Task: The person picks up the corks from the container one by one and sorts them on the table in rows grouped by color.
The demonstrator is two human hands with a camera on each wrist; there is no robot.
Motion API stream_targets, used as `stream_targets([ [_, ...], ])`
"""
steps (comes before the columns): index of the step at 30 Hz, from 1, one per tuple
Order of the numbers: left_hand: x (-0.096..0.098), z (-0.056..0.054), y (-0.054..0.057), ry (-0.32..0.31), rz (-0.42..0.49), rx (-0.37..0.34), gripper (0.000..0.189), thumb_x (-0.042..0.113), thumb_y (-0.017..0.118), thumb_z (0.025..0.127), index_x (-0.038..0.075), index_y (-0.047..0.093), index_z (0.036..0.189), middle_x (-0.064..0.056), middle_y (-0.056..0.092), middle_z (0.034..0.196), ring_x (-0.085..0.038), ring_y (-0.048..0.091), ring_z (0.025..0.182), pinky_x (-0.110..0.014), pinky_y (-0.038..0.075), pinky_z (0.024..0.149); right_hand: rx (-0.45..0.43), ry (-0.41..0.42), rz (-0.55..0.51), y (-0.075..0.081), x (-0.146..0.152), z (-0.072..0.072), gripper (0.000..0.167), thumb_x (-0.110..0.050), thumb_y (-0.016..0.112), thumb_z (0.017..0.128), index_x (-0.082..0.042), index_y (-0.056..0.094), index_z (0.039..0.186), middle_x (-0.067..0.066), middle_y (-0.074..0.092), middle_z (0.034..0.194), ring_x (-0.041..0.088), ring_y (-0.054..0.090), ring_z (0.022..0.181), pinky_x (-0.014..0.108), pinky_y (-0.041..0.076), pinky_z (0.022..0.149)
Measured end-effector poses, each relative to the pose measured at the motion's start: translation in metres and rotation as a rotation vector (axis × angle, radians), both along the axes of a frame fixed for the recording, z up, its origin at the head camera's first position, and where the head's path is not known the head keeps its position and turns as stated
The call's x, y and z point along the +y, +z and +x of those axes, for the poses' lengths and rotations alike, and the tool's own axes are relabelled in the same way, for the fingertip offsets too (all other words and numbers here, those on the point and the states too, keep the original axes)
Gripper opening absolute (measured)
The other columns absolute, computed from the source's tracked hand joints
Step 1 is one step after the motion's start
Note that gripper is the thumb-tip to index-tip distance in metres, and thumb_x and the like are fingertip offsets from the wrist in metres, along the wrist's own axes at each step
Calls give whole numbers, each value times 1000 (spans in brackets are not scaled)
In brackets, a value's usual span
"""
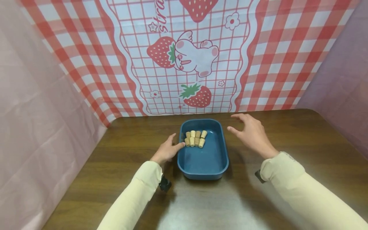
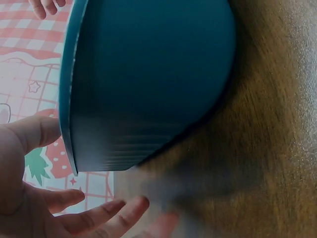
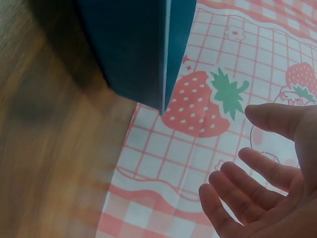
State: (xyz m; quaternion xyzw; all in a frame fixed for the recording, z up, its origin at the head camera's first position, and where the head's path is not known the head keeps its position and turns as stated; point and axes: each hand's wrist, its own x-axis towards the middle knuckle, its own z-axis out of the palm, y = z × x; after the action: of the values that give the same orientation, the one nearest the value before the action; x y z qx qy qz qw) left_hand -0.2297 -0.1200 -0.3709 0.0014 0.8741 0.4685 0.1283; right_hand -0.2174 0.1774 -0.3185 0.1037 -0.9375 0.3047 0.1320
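Observation:
A blue rectangular tray (image 1: 207, 163) with rounded corners stands on the wooden table. Several cork stoppers (image 1: 196, 142) stand in two rows at its left side, some lighter and some darker brown. My left hand (image 1: 168, 149) is at the tray's left wall, thumb at the rim and the other fingers spread outside. In the left wrist view, the left thumb (image 2: 44, 131) overlaps the rim while the fingers stay apart from the wall. To the right of the tray, my right hand (image 1: 253, 134) hovers with relaxed, parted fingers, holding nothing; the right wrist view shows its fingers (image 3: 252, 186) away from the tray.
The brown wooden table (image 1: 126, 166) extends around the tray. Behind it hangs a red-and-white checked cloth (image 1: 198, 64) printed with strawberries. Pale pink cloth (image 1: 43, 111) hangs at the left, and a mauve cloth (image 1: 339, 83) at the right.

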Motion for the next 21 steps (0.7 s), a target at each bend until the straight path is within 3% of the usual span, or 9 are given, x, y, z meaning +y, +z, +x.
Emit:
stream_targets([
  [3, 0, 0, -1, -2, 26, -34, 72, 29, 60, 101, 6, 25, 160, -29, 45, 149, -44, 54, 127, -54, 58, 82, -32, 5, -25, 1, -3, 0, 53, -22, 72, 95, 3, 56, 139, 28, 56, 137, 45, 52, 123, 63, 42, 100],
  [14, -1, -2, -6, -67, 90, -68, 73, 11, 62, 95, 0, 26, 158, -29, 57, 132, -41, 63, 112, -55, 58, 80, -110, 43, -94, 8, -15, -2, 54, -25, 73, 95, 0, 56, 140, 27, 59, 134, 43, 53, 123, 59, 45, 100],
  [18, -1, -3, -7, -76, 95, -71, 74, 9, 62, 93, 1, 28, 158, -26, 58, 124, -37, 64, 105, -52, 59, 77, -126, 56, -107, 10, -21, -3, 52, -25, 72, 95, -1, 57, 139, 26, 59, 134, 42, 53, 124, 58, 45, 101],
  [21, -1, -2, -7, -68, 97, -84, 74, 9, 63, 92, 4, 30, 158, -26, 57, 126, -36, 63, 105, -50, 60, 74, -145, 66, -115, 10, -25, -3, 51, -26, 72, 96, -2, 57, 139, 25, 59, 135, 41, 53, 124, 58, 45, 101],
])
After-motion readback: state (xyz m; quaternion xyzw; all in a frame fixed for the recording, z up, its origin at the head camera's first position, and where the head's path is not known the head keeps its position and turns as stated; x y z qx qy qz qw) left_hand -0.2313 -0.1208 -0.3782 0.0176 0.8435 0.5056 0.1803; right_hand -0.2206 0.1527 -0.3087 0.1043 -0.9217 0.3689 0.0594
